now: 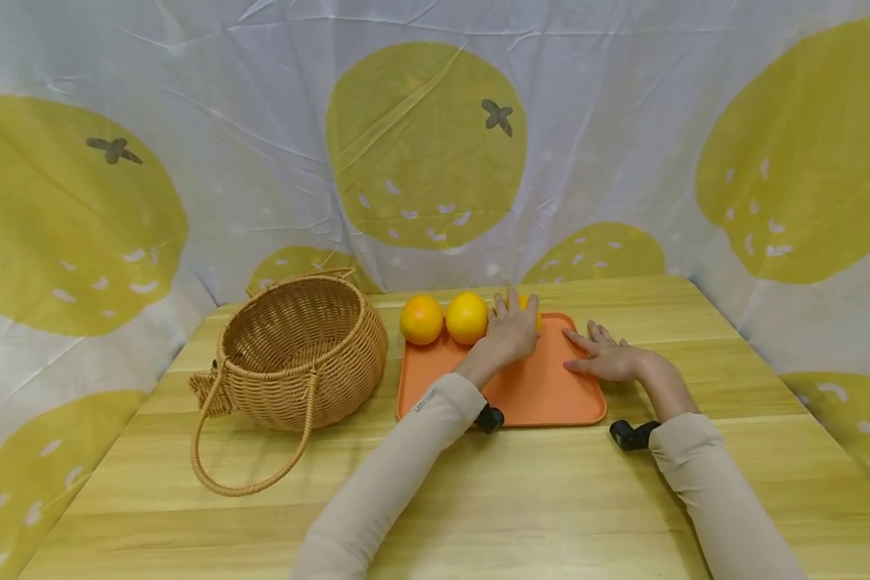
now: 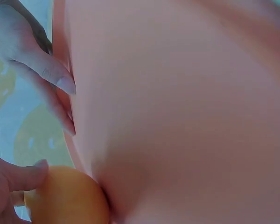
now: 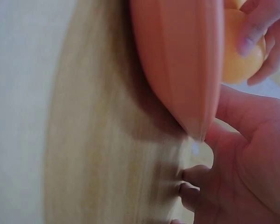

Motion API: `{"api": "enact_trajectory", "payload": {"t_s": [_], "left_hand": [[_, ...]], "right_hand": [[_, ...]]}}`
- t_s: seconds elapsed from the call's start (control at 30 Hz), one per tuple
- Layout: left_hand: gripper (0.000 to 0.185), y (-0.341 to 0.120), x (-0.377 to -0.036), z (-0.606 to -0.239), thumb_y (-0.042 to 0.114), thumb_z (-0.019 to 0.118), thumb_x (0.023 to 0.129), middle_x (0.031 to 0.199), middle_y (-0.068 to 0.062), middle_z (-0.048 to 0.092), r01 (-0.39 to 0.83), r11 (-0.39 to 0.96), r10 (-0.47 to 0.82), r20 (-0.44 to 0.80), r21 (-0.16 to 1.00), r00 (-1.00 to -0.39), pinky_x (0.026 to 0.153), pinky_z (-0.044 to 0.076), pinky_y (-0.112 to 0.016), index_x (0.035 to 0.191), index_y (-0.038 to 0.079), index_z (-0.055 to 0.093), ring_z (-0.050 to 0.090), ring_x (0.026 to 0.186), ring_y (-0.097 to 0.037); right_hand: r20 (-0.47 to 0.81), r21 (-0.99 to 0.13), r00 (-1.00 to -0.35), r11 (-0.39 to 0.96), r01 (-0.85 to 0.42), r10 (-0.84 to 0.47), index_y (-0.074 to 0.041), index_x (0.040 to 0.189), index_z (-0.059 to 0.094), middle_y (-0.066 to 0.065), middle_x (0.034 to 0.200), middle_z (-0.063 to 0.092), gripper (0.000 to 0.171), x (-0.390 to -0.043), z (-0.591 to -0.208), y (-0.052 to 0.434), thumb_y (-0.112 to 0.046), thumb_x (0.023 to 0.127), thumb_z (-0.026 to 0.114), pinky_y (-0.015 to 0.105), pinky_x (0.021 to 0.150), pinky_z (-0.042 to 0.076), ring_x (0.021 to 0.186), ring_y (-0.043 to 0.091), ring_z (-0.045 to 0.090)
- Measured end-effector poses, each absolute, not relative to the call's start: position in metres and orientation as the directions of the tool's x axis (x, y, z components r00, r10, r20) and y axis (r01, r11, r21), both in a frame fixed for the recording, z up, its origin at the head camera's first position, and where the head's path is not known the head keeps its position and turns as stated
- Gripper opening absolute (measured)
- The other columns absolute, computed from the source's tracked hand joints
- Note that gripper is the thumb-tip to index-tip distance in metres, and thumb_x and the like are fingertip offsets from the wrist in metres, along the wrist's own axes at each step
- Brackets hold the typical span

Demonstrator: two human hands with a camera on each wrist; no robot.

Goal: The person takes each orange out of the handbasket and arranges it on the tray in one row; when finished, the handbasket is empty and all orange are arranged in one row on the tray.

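Third orange (image 1: 533, 312): at the tray's (image 1: 544, 395) 12 o'clock edge, largely hidden by the left hand (image 1: 511, 329), fingers curled round it.
Right hand (image 1: 603, 356): fingers flat, relaxed, laid on the tray's 3 o'clock rim.
Wrist views: blurred.

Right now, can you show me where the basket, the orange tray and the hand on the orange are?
basket (image 1: 304, 358): head view, on its woven side wall.
orange tray (image 1: 536, 391): head view, on its bare floor.
left hand (image 1: 511, 329): head view, on the back of the hand.

the only lettering is a small dark print on the left sleeve (image 1: 426, 400) near the wrist (too small to read); nothing else carries text, labels or numbers.
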State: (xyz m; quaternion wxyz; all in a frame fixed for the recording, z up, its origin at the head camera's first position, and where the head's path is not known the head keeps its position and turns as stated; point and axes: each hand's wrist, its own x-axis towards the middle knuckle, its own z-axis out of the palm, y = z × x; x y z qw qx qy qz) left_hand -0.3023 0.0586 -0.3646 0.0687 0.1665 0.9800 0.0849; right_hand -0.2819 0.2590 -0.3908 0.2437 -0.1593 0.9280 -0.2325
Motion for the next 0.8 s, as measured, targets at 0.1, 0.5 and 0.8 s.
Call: {"api": "enact_trajectory", "payload": {"t_s": [0.1, 0.5, 0.8], "left_hand": [[0.068, 0.059, -0.301, -0.365, 0.029, 0.053, 0.109, 0.174, -0.019, 0.002, 0.317, 0.928, 0.344, -0.123, 0.197, -0.931, 0.128, 0.025, -0.052, 0.166, 0.022, 0.019, 0.007, 0.161, -0.041], [0.073, 0.06, -0.292, -0.365, 0.029, 0.052, 0.109, 0.174, -0.019, 0.002, 0.361, 0.927, 0.372, -0.117, 0.106, -0.921, 0.125, 0.031, -0.05, 0.168, 0.019, 0.011, 0.011, 0.162, -0.039], [0.071, 0.022, -0.277, -0.346, 0.039, 0.049, 0.11, 0.175, -0.018, 0.002, 0.394, 0.888, 0.417, -0.05, 0.238, -0.908, 0.129, 0.021, -0.053, 0.168, 0.015, 0.017, 0.006, 0.163, -0.036]], "right_hand": [[-0.378, -0.51, -0.83, 0.84, -0.183, -0.411, -0.003, 0.166, 0.009, 0.04, 0.163, -0.019, 0.081, -0.282, -0.391, 0.258, -0.043, 0.108, 0.05, 0.077, 0.116, -0.011, 0.151, 0.059, -0.018], [-0.383, -0.521, -0.831, 0.837, -0.166, -0.403, -0.004, 0.166, 0.007, 0.039, 0.164, -0.02, 0.082, -0.282, -0.394, 0.257, -0.044, 0.108, 0.05, 0.077, 0.116, -0.013, 0.151, 0.058, -0.02], [-0.382, -0.525, -0.831, 0.835, -0.166, -0.405, -0.001, 0.165, 0.008, 0.04, 0.163, -0.019, 0.084, -0.281, -0.391, 0.258, -0.045, 0.108, 0.051, 0.077, 0.116, -0.012, 0.152, 0.057, -0.02]]}}
